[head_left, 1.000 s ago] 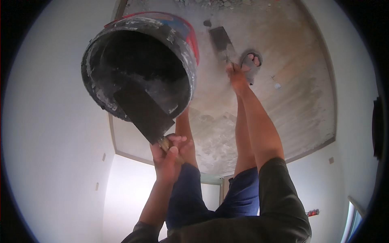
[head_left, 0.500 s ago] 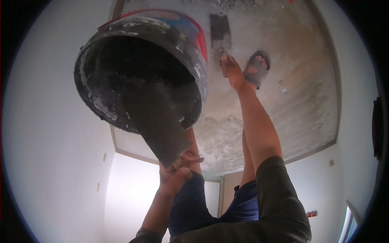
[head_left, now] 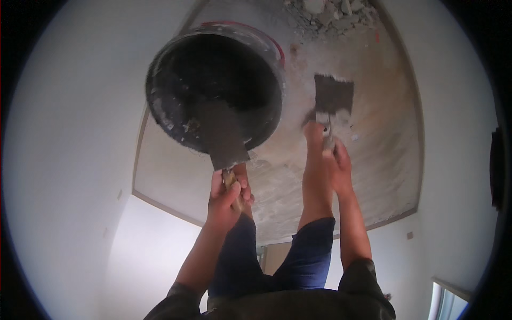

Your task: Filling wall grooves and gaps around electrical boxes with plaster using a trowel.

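In my left hand (head_left: 225, 201) is a wooden-handled putty knife (head_left: 226, 149), fingers wrapped round its handle. Its broad, dark grey blade reaches over the near rim of a bucket (head_left: 229, 58) and into its mouth. The bucket is black inside, crusted with pale dried material, and tilts toward me; red shows on its far outer side. A second putty knife (head_left: 334, 95) sits in my right hand (head_left: 340, 165), closed on the handle. Its wide grey blade points away from me above the floor, to the right of the bucket and beside my foot.
A heap of broken rubble (head_left: 336, 13) lies at the far end of the stained, dusty floor (head_left: 378, 170). White walls (head_left: 64, 149) rise on both sides. My legs in dark blue shorts (head_left: 304, 256) stand between my forearms. Part of a window (head_left: 448, 301) shows at lower right.
The bucket appears farther right and shows less of its outer side. My right hand with its putty knife has come nearer to me and rightward. More of the rubble shows.
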### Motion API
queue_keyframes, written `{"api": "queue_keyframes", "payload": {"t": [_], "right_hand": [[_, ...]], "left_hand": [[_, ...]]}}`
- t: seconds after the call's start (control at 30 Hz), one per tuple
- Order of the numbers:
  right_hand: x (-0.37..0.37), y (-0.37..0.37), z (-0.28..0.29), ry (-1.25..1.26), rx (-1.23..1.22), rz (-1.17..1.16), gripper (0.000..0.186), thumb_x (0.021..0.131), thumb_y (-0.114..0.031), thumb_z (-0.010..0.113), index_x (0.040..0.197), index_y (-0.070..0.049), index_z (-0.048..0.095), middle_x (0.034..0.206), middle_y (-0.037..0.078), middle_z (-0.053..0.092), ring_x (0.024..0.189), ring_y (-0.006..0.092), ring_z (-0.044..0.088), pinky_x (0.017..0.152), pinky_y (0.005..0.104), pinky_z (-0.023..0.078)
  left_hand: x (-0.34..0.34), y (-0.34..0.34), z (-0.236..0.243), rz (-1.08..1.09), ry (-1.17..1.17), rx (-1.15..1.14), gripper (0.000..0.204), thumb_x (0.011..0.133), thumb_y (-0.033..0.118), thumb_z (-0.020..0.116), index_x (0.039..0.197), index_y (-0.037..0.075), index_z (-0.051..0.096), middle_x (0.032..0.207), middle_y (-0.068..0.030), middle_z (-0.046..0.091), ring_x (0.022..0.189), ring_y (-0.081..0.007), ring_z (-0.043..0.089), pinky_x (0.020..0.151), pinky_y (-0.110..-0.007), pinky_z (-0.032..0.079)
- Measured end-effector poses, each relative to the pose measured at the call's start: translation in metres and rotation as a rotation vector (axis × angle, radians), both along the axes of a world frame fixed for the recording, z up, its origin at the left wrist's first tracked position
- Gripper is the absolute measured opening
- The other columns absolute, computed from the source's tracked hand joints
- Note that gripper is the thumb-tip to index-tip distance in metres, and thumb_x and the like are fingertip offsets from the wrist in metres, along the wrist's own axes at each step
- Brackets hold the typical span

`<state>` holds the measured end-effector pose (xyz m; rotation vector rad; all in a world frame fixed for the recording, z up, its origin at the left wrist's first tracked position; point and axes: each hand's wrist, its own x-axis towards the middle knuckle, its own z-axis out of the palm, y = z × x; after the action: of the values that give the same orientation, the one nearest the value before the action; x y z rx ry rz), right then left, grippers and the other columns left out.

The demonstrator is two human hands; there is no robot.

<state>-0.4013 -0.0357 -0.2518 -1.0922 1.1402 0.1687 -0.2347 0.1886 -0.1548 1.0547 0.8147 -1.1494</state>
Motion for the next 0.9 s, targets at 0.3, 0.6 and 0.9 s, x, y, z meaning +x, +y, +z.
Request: {"api": "queue_keyframes", "payload": {"t": [0.3,0.6,0.9], "right_hand": [[0.097,0.059,0.111,0.050,-0.797,0.846,0.049,0.088,-0.021,0.063,0.129,0.000,0.048,0.100,0.016,0.062,0.072,0.0359,0.065,0.064,0.0371,0.054],[0.134,0.125,0.132,-0.046,-0.594,0.832,0.056,0.090,-0.021,0.055,0.134,0.008,0.038,0.125,0.031,0.049,0.105,0.0450,0.057,0.083,0.0473,0.051],[0.155,0.004,0.001,0.022,-0.028,-0.242,0.037,0.096,-0.038,0.049,0.104,-0.004,0.064,0.095,0.006,0.063,0.089,0.0161,0.057,0.079,0.0306,0.043]], "left_hand": [[0.035,0.012,0.015,0.201,0.162,-0.028,0.016,0.094,0.017,0.059,0.109,0.014,0.055,0.080,0.0021,0.050,0.066,-0.0107,0.047,0.056,-0.024,0.040],[0.023,0.015,-0.006,0.115,0.158,0.004,0.032,0.093,0.025,0.063,0.119,0.006,0.057,0.114,-0.0065,0.063,0.103,-0.0200,0.061,0.091,-0.034,0.050],[0.072,0.044,0.005,-0.043,0.192,-0.129,0.038,0.091,0.021,0.063,0.123,0.004,0.052,0.104,-0.0090,0.062,0.093,-0.0200,0.061,0.081,-0.038,0.053]]}}
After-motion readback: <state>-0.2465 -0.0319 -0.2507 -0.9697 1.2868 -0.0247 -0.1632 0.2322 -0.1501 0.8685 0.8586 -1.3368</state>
